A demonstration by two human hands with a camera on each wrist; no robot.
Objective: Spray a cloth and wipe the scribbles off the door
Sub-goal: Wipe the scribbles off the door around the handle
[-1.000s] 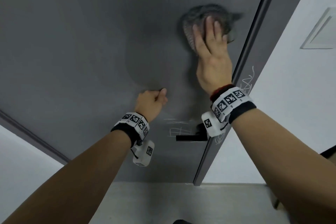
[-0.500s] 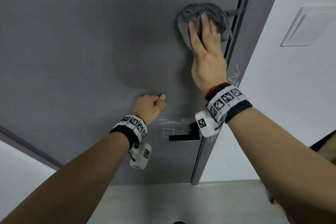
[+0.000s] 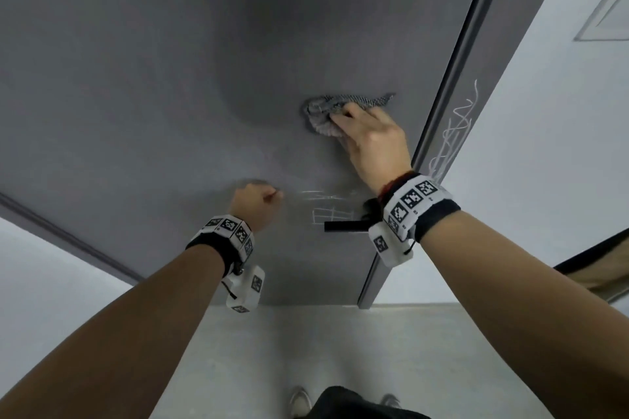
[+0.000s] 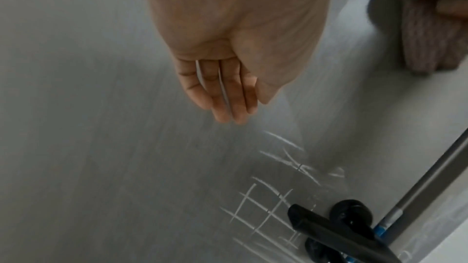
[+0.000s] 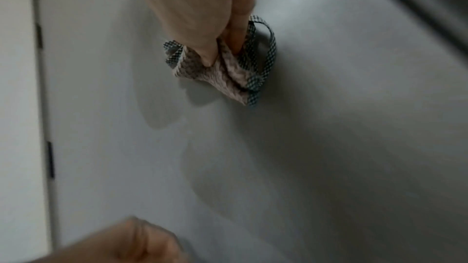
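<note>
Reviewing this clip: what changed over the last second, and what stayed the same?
The right hand dragged the cloth down the door, closer to the handle, and now bunches it instead of pressing it flat. The left hand stayed fisted against the door, and the scribbles beside the handle remain unwiped.

The cloth (image 3: 323, 112) is on the door (image 3: 136, 78), near its right edge, and the right hand (image 3: 377, 143) is on top of the cloth. Lower down on the door, the scribbles (image 3: 332, 211) are just above the handle (image 3: 347, 225), by the same edge. The left hand (image 3: 255, 206) is just left of the scribbles. The squiggly lines (image 3: 452, 133) are past the door's right edge.
</note>
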